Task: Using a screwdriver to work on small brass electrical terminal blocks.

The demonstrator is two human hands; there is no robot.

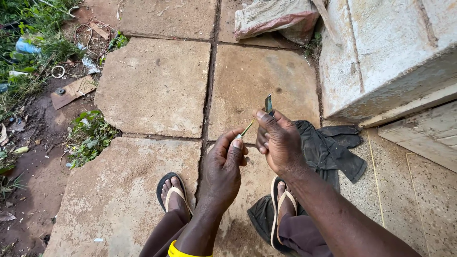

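A thin green-and-yellow wire is seen pinched at its near end between the thumb and fingertips of the left hand, just above the centre of the view, over cracked paving slabs. A small flat blade is held upright by the right hand, gripped between thumb and forefinger, with its tip directed toward twelve o'clock. The wire's long axis is laid diagonally, from the left fingertips at seven o'clock up toward one o'clock, where its far end is lost behind the right hand's fingers. A pale tip is shown at the pinched end, which may be bared metal, though it cannot be told for certain; by that reading the work on the wire is judged to be under way rather than finished, with most of its coloured covering left in place. Both feet are shown in sandals below the hands. A dark cloth is spread at four o'clock beside a concrete step, a worn sack is dumped at twelve o'clock, and grass strewn with litter is seen at ten o'clock.
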